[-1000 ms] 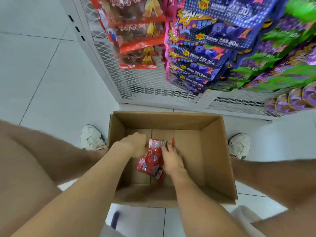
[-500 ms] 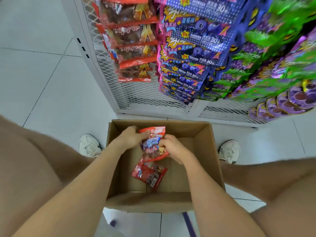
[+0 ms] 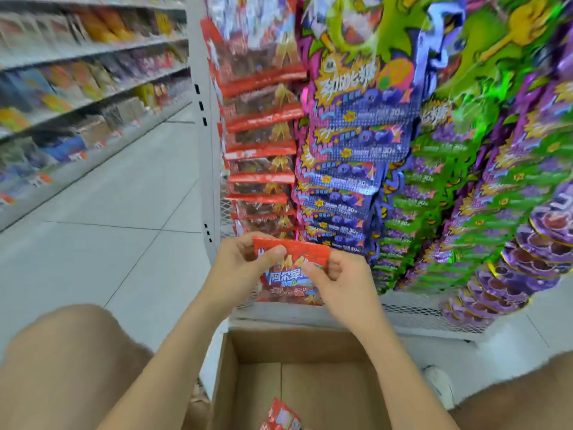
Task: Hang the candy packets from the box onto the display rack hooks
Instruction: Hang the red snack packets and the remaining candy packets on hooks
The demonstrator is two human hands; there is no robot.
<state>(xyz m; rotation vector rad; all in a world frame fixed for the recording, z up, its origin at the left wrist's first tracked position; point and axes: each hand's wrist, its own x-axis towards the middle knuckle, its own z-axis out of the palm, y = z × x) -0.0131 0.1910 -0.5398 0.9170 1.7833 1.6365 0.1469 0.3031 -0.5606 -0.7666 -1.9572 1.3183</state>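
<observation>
The tall white wire-mesh display rack [image 3: 206, 169] fills the right of the view, hung top to bottom with a column of red-topped clear packets [image 3: 263, 150], then blue-purple ones [image 3: 356, 144], then green ones [image 3: 434, 197]. Below it the open brown cardboard box [image 3: 294, 346] sits on the floor between the person's knees. Above the box, just in front of the lowest red-topped packets, the left hand [image 3: 238, 268] and right hand [image 3: 344, 283] hold up one red foil candy packet with blue lettering [image 3: 288, 274] — fingers curled behind it, thumbs on its face, pinching near the top strip at either end. A second red packet [image 3: 280, 415] lies in the box bottom.

The packet looks light, thin and floppy, with a slick film skin; only the sealed top strip seems stiff. That strip is the place to hold, close beside the hang hole, so the hole stays taut and open for the hook. The hole itself is too blurred to find.

Room is generous to the left, over the pale tiled floor [image 3: 124, 212] of the aisle. On the rack it is tight — the red column is packed, its hooks are hidden behind the packets, and the neighbouring blue-purple packets overlap its right edge. The box rim sits well below the hands.
</observation>
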